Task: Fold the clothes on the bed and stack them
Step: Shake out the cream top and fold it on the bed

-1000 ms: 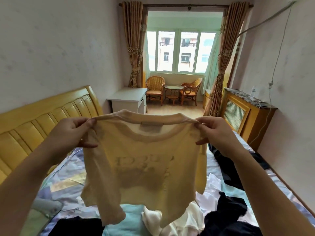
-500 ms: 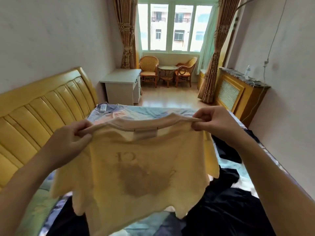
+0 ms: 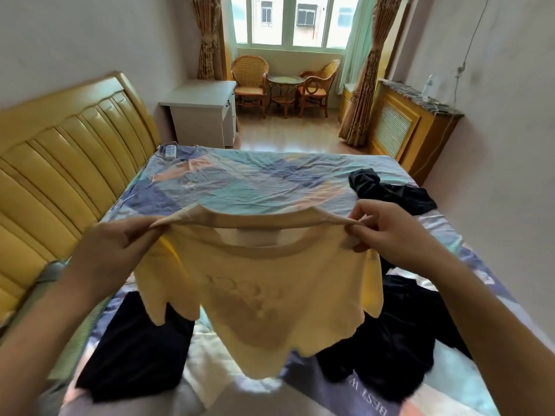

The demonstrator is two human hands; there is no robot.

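Two hands hold one cream T-shirt (image 3: 264, 292) up by its shoulders above the bed (image 3: 270, 181): the left hand (image 3: 114, 253) pinches the left shoulder seam, the right hand (image 3: 387, 235) pinches the right one. Its shoulder line runs crosswise between them, the body hanging toward the bed's near edge, over dark clothes (image 3: 135, 346). Bare sheet lies beyond, toward the far edge, likely the laying spot.

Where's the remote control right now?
In the head view, the remote control lies at the bed's far left corner, beside the headboard and near the white desk.
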